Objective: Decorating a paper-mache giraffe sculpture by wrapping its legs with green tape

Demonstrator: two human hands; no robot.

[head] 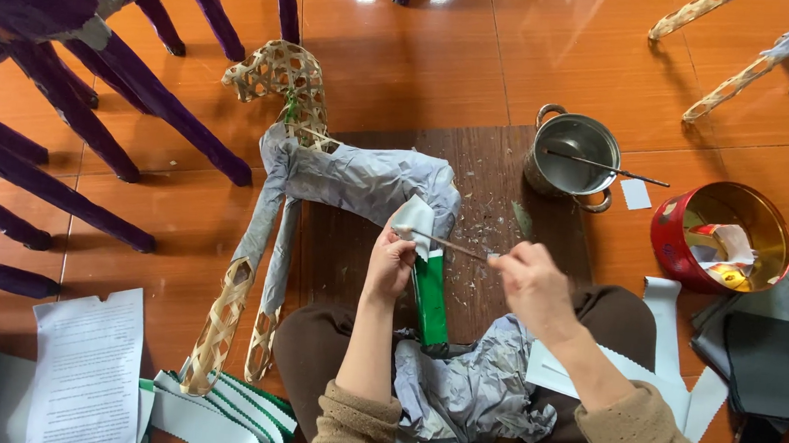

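A woven bamboo animal frame, partly covered in grey paper, lies on a dark wooden board in front of me. My left hand grips one of its legs, wrapped in green and white paper, and presses a white paper piece against it. My right hand holds a thin stick brush whose tip touches that white piece. Crumpled grey paper rests on my lap.
A steel pot with a stick across it stands at the board's far right. A red round tin holds scraps. Purple figure legs fill the left. Printed sheets, green-edged strips and dark cloth lie around.
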